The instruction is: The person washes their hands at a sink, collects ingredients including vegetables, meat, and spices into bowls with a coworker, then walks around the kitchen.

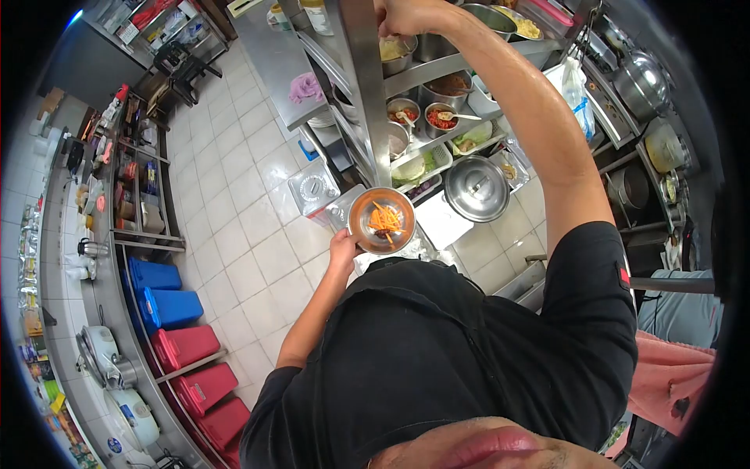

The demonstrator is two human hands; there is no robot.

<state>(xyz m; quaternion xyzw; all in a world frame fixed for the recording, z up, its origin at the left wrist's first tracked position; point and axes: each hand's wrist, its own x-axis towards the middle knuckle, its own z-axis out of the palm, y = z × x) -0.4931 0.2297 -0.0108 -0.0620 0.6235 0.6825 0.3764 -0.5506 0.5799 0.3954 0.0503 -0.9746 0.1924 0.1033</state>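
My left hand [342, 252] grips the rim of a round metal bowl [360, 209] held in front of my waist. Shredded orange carrot [386, 220] lies in the bowl, with some darker bits below it. At the top of the view, my right hand [406, 17] reaches up to the shelf, over a metal pot [397, 61] of pale yellow food. Its fingers are bent together and pointing down; what they hold, if anything, is hidden. Below that shelf stand two small pots of chopped red food, one [442, 117] with a spoon across it.
A large lidded pot [476, 188] stands right of the bowl, near a white board [444, 221] and a basket of green leaves [422, 168]. A steel shelf post [361, 94] rises between counter and shelves. Blue bins [173, 308] and red bins [187, 346] line the left.
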